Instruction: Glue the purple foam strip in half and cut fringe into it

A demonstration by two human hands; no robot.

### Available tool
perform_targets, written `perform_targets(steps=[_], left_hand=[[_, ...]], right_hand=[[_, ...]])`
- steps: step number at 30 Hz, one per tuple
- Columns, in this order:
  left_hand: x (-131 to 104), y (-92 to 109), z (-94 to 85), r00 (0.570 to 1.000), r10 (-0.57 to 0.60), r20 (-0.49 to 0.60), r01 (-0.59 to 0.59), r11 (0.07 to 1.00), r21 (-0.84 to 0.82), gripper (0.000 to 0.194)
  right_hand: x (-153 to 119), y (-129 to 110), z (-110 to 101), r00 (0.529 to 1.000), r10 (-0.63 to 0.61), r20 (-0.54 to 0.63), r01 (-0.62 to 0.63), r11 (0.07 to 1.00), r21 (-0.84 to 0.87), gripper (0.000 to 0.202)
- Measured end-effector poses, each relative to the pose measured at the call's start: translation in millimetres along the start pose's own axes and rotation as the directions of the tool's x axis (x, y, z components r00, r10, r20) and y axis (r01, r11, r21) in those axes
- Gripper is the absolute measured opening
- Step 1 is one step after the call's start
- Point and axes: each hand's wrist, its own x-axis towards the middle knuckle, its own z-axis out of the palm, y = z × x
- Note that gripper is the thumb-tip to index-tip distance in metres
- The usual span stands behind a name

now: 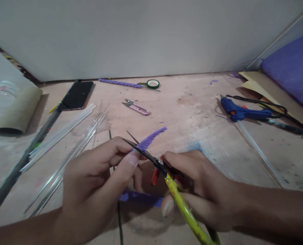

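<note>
Between the thumb and fingers of my left hand (pixel 102 180) is a purple strip (pixel 151 139) with a fringed edge, its curved tip pointing up and right. My right hand (pixel 199 187) grips scissors (pixel 183 204) with yellow-green handles. Their dark blades are parted and lie across the strip beside my left thumb. A red object (pixel 154 177) shows under the scissors near my right fingers. Below my hands lies another purple piece (pixel 141 198), partly hidden. A thin dark green stem (pixel 120 221) runs beneath my left hand.
A phone (pixel 77 96), a cardboard tube (pixel 20 110), white sticks (pixel 62 136) and thin wires (pixel 72 158) lie left. Pink snips (pixel 138 109), green tape (pixel 153 84) and a purple-wrapped stem (pixel 119 82) are further back. A blue glue gun (pixel 245 110) lies right.
</note>
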Motion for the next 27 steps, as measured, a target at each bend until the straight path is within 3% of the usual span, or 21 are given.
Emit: perform_targets(steps=[18,27], left_hand=[[5.4,-0.3,-1.1,1.000,0.011,0.008,-0.011,1.000,-0.011,0.035],[2.4,-0.7,-3.8,0.999,-0.001,0.032,0.000,1.000,0.021,0.032]], right_hand=[[-2.5,1.7,2.0,1.000,0.000,-0.019,-0.001,0.998,-0.063,0.037],[5.5,-13.5,-5.6,0.994,0.103,0.048,-0.102,0.994,-0.026,0.048]])
